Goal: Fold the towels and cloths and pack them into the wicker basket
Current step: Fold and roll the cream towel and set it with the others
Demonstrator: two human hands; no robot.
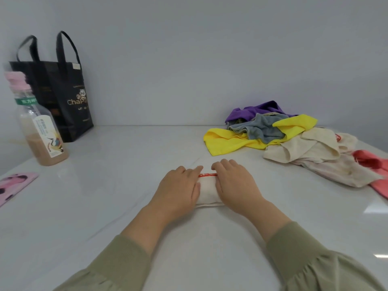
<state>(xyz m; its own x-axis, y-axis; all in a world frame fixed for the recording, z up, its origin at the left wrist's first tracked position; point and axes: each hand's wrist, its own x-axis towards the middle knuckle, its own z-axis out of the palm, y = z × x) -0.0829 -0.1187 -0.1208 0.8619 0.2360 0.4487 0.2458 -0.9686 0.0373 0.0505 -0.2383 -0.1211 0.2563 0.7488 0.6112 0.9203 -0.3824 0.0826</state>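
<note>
Green sleeves (pixel 117 263) reached forward, and the left hand (pixel 178 190) and the right hand (pixel 235 183) lay flat with straight fingers on a small folded white cloth (pixel 209 192) with a red stripe, pressing it on the glossy white table (pixel 105 196) and gripping nothing. Far to the right on the table lay a loose pile of cloths (pixel 273 133), yellow, grey, purple, cream and red, well apart from the hands. At the left a black bag (pixel 63 97) stood against the plain grey wall (pixel 189 59), with a bottle (pixel 42 131) near it.

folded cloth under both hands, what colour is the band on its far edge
Red band on the white folded cloth; head view shows it best.
</note>
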